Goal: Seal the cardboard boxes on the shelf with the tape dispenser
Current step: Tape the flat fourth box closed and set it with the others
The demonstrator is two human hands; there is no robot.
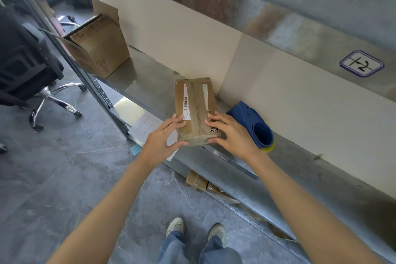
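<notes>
The small box (pixel 196 111) is a flat, oblong carton of brown corrugated card. It lies on the metal shelf (pixel 150 79) approx. mid-frame, w/ its near end at the shelf's front edge. The top is glossy w/ clear tape, and two narrow white label strips run lengthwise, the left one w/ a barcode.

The left hand (pixel 162 138) grasps the box's near-left corner, fingers flat over the top and thumb against the front face. The right hand (pixel 230 133) clasps the near-right corner the same way, fingers spread on top, thumb on the front edge. Both forearms are bare.

The tape dispenser (pixel 255 123) is smooth blue plastic w/ a round hollow hub and a yellow bit at its lower end. It lies on the shelf just right of the box, beside the right hand, untouched.

The shelf is dull grey sheet steel, scuffed, w/ a perforated upright at the left. Smooth beige panels (pixel 192 34) stand along its back. A large box (pixel 100 47) of plain brown card sits at the far-left end, flaps up and open. An octagonal blue-edged label (pixel 361 63) is stuck on the steel edge above.

Below are grey marbled stone tiles, a white paper sheet (pixel 145 126), a card scrap (pixel 197 180) under the shelf, and an office chair (pixel 25 64) w/ black mesh and a chrome star base.
</notes>
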